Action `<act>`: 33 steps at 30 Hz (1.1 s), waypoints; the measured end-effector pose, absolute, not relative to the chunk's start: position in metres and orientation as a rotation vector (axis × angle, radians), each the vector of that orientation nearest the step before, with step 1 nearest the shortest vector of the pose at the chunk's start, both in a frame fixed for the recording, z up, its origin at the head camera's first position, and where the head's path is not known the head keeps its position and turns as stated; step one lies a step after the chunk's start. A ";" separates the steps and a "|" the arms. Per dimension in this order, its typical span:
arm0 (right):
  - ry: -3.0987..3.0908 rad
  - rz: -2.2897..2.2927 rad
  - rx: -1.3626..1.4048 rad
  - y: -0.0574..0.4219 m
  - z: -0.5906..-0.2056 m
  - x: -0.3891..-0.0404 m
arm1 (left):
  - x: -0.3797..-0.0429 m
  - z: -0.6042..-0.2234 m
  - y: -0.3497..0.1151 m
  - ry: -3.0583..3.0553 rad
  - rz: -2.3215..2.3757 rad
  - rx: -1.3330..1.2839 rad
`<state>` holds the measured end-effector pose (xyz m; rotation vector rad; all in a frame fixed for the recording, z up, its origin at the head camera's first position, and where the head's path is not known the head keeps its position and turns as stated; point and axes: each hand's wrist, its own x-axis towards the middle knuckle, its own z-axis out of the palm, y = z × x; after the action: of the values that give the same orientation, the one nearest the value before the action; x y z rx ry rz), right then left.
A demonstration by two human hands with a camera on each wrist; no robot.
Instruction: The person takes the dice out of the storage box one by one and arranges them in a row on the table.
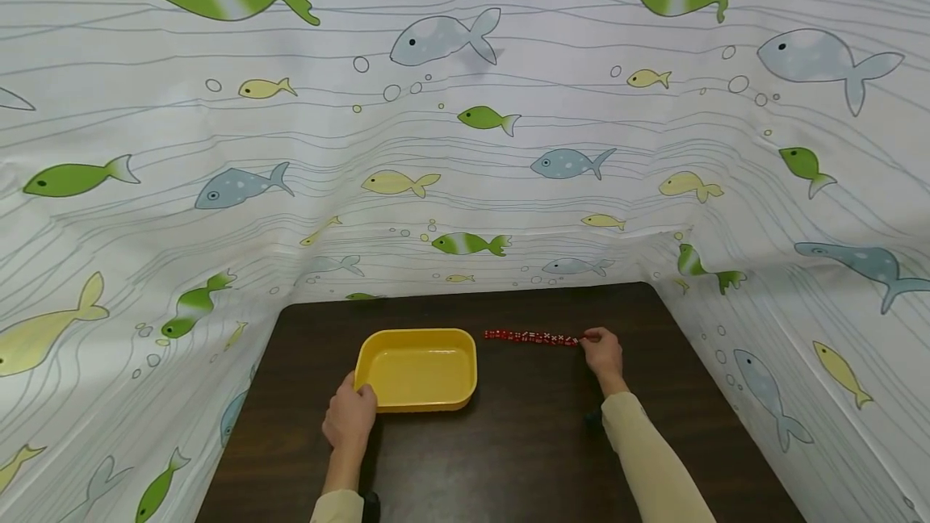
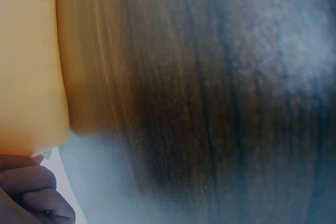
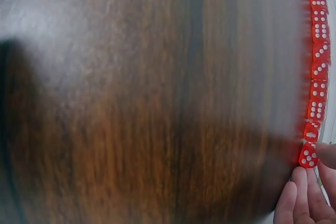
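Note:
A yellow plastic tray (image 1: 417, 378) with rounded corners lies on the left half of the table. My left hand (image 1: 350, 414) grips its near left corner, thumb over the rim. The left wrist view shows the tray's side wall (image 2: 29, 61) with curled fingers (image 2: 29, 179) below it. To the right of the tray, red dice with white pips form a long row (image 1: 530, 337). At the row's right end my right hand (image 1: 605, 357) pinches the last die (image 3: 308, 155), which shows five pips to the wrist camera and sits against its neighbour.
The dark wood-grain table (image 1: 501, 458) has rounded far corners. A white sheet printed with fish (image 1: 465, 208) hangs around its back and both sides. Dark bands show at both wrists, below cream sleeves (image 1: 650, 450).

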<state>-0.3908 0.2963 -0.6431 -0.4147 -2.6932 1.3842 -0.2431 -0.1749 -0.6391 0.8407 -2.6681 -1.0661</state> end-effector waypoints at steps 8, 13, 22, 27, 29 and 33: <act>-2.690 1.404 -0.395 0.293 -0.641 -0.392 | -0.243 -0.635 -0.175 -2.648 -1.081 0.825; -2.683 1.443 -0.410 0.292 -0.638 -0.390 | -0.243 -0.636 -0.176 -2.650 -1.078 0.825; -2.694 1.514 -0.481 0.293 -0.636 -0.385 | -0.243 -0.634 -0.178 -2.663 -1.080 0.831; -2.673 1.538 -0.526 0.294 -0.637 -0.381 | -0.240 -0.633 -0.180 -2.666 -1.147 0.860; -2.641 1.545 -0.560 0.294 -0.635 -0.376 | -0.237 -0.634 -0.181 -2.671 -1.196 0.864; -2.506 1.530 -0.593 0.293 -0.626 -0.365 | -0.230 -0.637 -0.186 -2.675 -1.267 0.848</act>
<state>-0.3654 0.2935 -0.6258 -0.5926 -2.5064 1.5305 -0.2302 -0.1856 -0.6372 0.8481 -2.6753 -1.2675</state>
